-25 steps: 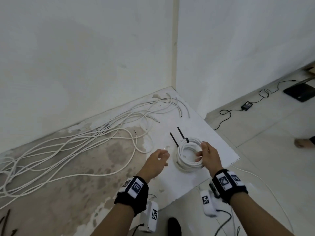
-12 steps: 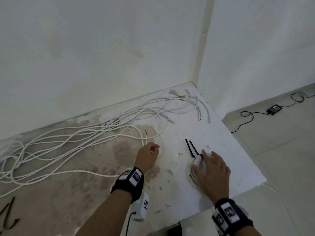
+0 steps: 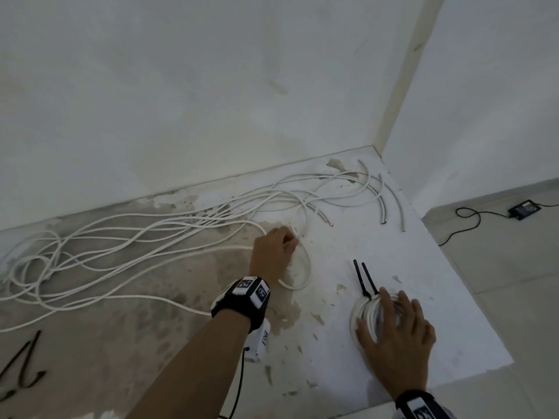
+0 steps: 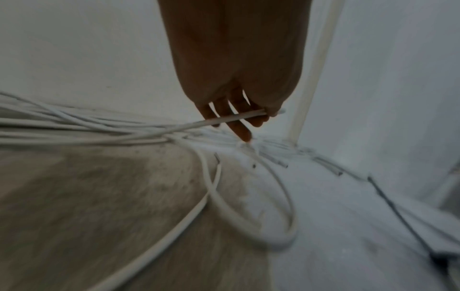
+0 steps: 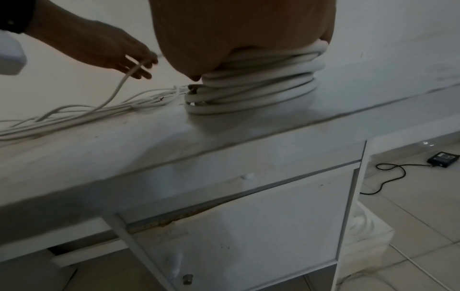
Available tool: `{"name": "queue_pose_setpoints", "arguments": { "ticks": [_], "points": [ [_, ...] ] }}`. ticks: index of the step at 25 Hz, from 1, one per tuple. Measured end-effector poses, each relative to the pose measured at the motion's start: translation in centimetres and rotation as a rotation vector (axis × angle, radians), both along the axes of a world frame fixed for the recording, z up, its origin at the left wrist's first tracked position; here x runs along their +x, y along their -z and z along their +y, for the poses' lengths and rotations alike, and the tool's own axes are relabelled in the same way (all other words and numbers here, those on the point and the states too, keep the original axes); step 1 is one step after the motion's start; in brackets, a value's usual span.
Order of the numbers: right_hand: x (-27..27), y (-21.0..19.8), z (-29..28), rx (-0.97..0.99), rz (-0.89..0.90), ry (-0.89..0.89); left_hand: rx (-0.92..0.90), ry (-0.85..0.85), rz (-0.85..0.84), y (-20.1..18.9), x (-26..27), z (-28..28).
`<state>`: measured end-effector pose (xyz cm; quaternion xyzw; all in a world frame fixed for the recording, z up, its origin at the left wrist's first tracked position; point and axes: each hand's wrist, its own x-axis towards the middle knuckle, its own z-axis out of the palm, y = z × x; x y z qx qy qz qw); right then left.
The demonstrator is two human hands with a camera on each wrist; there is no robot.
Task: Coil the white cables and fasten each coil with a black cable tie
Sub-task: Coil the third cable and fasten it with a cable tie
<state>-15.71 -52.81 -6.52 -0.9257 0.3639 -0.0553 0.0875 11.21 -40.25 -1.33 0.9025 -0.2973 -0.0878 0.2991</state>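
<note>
A finished white cable coil (image 3: 364, 316) lies on the white tabletop (image 3: 438, 297), with the two tails of its black cable tie (image 3: 364, 278) sticking up and away. My right hand (image 3: 391, 319) lies flat on the coil with its fingers spread; in the right wrist view the palm presses down on the coil (image 5: 256, 92). My left hand (image 3: 290, 241) reaches into the loose white cables (image 3: 136, 234) and pinches one cable (image 4: 224, 120) between thumb and fingers. That cable (image 5: 122, 82) rises from the pile to the left hand (image 5: 134, 65).
Short cut cable pieces (image 3: 383, 207) lie near the wall corner. More black ties (image 3: 22, 373) lie at the lower left. The table edge runs to the right of the coil, and a black adapter (image 3: 524, 209) with its cord is on the floor beyond. A cabinet door (image 5: 248, 226) is below.
My right hand has set the coil down and flattened on it. My left hand has moved away from the coil to the loose cables and taken hold of one.
</note>
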Motion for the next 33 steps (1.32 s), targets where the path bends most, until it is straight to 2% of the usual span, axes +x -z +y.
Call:
{"name": "queue_pose_setpoints", "arguments": {
  "ticks": [2,5,7,9,11,13,16,20,23,26,29,31,33],
  "points": [
    [-0.1,-0.6,0.0,0.037,-0.01,-0.009,-0.199,-0.008,0.109,-3.3,0.3,0.4],
    [0.9,-4.0,0.3,0.207,-0.147,0.081,-0.318,-0.005,0.253,-8.8,0.7,1.3],
    [4.1,-7.5,2.0,0.404,-0.363,-0.045,-0.438,-0.043,0.4,-12.4,0.7,2.7],
    [8.9,-11.7,5.2,0.744,-0.532,-0.247,-0.56,-0.073,0.545,-15.5,0.0,3.8],
    [13.9,-15.9,9.3,1.004,-0.499,-0.463,-0.679,-0.084,0.638,-18.3,-1.1,5.0],
    [16.8,-18.7,13.3,1.175,-0.407,-0.636,-0.788,-0.101,0.696,-20.7,-1.6,7.0],
    [16.9,-20.2,16.4,1.346,-0.334,-0.724,-0.853,-0.195,0.663,-23.5,-1.2,12.1],
    [15.2,-17.9,14.6,1.142,-0.14,-0.851,-0.891,-0.377,0.579,-25.3,0.3,20.4],
    [14.4,-16.7,11.0,0.969,-0.005,-0.763,-0.948,-0.505,0.516,-26.3,1.7,25.8],
    [15.2,-18.3,8.3,0.789,-0.123,-0.601,-0.804,-0.515,0.527,-26.1,1.9,28.4],
    [17.0,-22.8,8.2,0.749,-0.341,-0.507,-0.535,-0.357,0.636,-25.0,0.5,27.1],
    [18.0,-26.1,9.0,0.794,-0.434,-0.565,-0.509,-0.275,0.76,-24.6,-0.3,25.9],
    [18.5,-28.9,10.3,0.829,-0.346,-0.702,-0.577,-0.259,0.846,-24.9,-0.8,25.2]
  ]
}}
